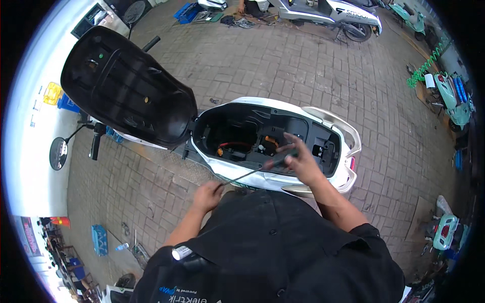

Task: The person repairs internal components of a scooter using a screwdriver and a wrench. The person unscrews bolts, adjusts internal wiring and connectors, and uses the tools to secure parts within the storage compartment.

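Observation:
A white scooter (235,168) stands side-on in front of me, its open storage well showing wiring and orange connectors (271,139). My left hand (206,196) is closed round one end of a long thin dark rod-like tool (243,176). The tool slants up to the right across the scooter's near side. Its far end, thicker and blurred, reaches the fingers of my right hand (304,165). That hand hovers over the near rim of the well with its fingers spread; whether it touches the tool I cannot tell.
The raised black seat (129,91) tilts to the left beside the handlebar and mirror (59,153). Across the brick floor, another white scooter (331,16) is parked near a person's hand (241,7). Green scooters (446,230) line the right side. A blue crate (99,240) sits at lower left.

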Action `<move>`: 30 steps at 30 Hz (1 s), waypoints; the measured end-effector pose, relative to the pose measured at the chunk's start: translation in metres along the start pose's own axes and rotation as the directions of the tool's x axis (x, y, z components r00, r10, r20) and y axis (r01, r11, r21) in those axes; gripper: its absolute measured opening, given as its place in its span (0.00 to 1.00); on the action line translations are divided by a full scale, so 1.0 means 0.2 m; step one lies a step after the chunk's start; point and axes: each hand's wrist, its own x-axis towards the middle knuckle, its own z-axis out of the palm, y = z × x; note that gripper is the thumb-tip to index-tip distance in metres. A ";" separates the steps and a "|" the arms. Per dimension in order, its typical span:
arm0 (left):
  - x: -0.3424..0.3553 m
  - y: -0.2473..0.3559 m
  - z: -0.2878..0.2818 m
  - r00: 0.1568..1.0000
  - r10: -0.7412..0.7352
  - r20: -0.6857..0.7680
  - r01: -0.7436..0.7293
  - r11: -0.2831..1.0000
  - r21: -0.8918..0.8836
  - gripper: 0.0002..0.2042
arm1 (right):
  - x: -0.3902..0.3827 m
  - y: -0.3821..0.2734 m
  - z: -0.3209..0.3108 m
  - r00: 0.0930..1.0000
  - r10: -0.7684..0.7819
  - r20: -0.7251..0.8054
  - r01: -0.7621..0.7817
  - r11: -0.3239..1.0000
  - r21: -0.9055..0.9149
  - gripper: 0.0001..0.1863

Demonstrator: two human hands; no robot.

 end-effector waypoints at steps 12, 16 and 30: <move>0.81 0.27 0.18 0.602 0.439 0.667 -0.173 0.887 -0.427 0.15 | -0.33 -0.47 0.26 0.806 -0.576 -0.138 0.279 0.575 -0.770 0.24; 1.00 0.33 0.12 0.387 0.430 0.816 -0.247 0.901 -0.357 0.14 | -0.27 -0.44 0.45 0.730 -0.604 -0.319 0.107 0.562 -0.820 0.23; 1.08 0.29 0.22 0.256 0.508 0.822 -0.230 0.858 -0.459 0.15 | -0.15 -0.55 0.66 0.749 -0.586 -0.309 -0.034 0.432 -0.901 0.21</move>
